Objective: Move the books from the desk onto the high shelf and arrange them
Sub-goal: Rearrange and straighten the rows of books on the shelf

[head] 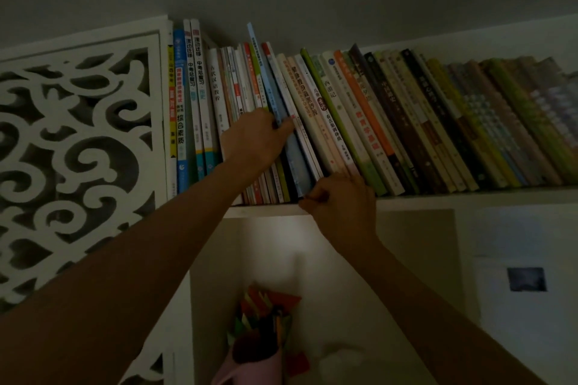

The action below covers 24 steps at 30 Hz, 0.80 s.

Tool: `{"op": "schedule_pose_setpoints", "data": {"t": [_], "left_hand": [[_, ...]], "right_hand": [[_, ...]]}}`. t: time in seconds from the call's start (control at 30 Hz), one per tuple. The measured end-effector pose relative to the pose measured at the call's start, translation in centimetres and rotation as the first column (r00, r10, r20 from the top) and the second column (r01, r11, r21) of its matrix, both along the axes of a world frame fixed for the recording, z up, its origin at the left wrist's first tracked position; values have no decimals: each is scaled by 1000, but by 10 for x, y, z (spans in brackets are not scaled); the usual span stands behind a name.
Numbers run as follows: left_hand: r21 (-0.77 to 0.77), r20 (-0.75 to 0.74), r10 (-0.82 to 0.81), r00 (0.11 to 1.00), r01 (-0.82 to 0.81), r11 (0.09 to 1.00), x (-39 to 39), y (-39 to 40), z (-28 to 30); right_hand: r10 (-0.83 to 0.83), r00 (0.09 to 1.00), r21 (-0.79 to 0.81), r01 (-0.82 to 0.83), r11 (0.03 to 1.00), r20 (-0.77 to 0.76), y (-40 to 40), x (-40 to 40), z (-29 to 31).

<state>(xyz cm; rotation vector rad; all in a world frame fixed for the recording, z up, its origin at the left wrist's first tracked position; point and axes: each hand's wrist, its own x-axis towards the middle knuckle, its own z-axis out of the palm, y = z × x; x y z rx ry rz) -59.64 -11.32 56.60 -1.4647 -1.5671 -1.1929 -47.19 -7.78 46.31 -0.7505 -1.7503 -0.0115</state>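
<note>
On the high shelf (266, 211), a long row of books (406, 122) stands spine-out, running from the carved panel (75, 147) at far left to the right edge of view. Books at left stand approx. upright; those from mid-row rightward lean to the left.

L hand (255, 137): raised to mid-row, fingers curled round the spine of a pale blue book (275, 100), thumb on the near side. This book is thin, taller than its neighbours, top corner sticking up above the row, and it is tilted same way as the leaning group.

R hand (341, 200): at the shelf's front edge, just below the blue book's bottom end. Fingers curled, tips pinched at the foot of the books there; which book it pinches, cannot tell — light is dim and the fingers cover the contact pt.

Both forearms reach up from the bottom corners of view.

Below the shelf: a lit white compartment (312, 259) w/ a pinkish cup (250, 359) holding coloured paper pieces.
</note>
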Motion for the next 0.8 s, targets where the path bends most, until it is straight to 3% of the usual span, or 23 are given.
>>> {"op": "schedule_pose_setpoints", "data": {"t": [0.2,0.4,0.6,0.8], "left_hand": [[-38,28,-39,999,40,999,-4,-11,2],[-29,35,-60,998,61,998,-9,-31,8],[78,2,-60,998,60,995,-15,-50,-1],[129,71,-64,995,55,990,-8,-65,-13]], "right_hand": [[-39,996,-178,53,983,79,-1,-5,16],[-71,989,-195,96,976,133,0,-5,17],[-128,974,-148,157,976,188,0,-2,15],[-95,968,-106,122,987,231,1,2,11]]}}
